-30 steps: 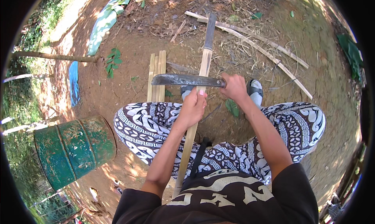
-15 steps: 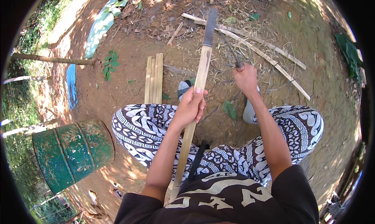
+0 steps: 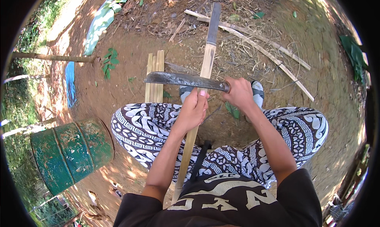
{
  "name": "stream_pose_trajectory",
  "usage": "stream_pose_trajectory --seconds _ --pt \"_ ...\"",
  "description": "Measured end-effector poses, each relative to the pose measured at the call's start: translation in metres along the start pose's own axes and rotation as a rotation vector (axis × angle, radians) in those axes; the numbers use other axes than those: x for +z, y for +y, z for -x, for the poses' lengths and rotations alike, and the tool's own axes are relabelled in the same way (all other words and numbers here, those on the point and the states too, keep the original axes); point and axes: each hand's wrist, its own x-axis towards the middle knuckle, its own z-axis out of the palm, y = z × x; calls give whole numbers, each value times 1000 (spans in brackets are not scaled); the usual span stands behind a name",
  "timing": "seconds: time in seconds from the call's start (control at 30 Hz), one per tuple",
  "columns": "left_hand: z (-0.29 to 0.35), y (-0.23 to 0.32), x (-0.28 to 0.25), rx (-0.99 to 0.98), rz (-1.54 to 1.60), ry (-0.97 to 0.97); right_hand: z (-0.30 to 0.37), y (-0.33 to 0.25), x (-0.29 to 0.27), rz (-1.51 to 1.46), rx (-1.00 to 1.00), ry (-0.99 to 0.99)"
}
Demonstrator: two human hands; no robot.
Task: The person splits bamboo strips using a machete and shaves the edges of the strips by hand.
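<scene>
My left hand [image 3: 192,110] is closed round a long bamboo strip [image 3: 186,157], which runs from beside my belly out past my feet. The strip is pale, with a dark grey stretch at its far end. In my right hand [image 3: 239,93] is the dark handle of a machete [image 3: 186,79]. Its broad, worn blade points left and lies across the strip, just beyond my left fingers. Whether the blade's edge touches the strip I cannot tell.
Several cut bamboo strips [image 3: 160,74] lie side by side left of my feet. Two long pale strips [image 3: 261,49] cross on the ground at far right, among thin shavings. A rusty green drum [image 3: 73,155] lies at left, near a blue sheet [image 3: 70,84].
The machete has swung from edge-on beyond the strip to lying across it, pointing left. My right hand has come nearer and leftward. My left hand keeps its hold.
</scene>
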Motion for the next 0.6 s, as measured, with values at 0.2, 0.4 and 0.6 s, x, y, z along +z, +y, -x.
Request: stream_pose_trajectory --seconds 0.2,0.4,0.6 --pt "-3 -26 0 10 -48 -5 -2 24 27 45 -75 63" --pt "20 -24 13 -143 112 -94 -48 94 -9 104 600 214" --pt "-10 -1 0 -71 112 -129 -40 66 0 -54 540 243"
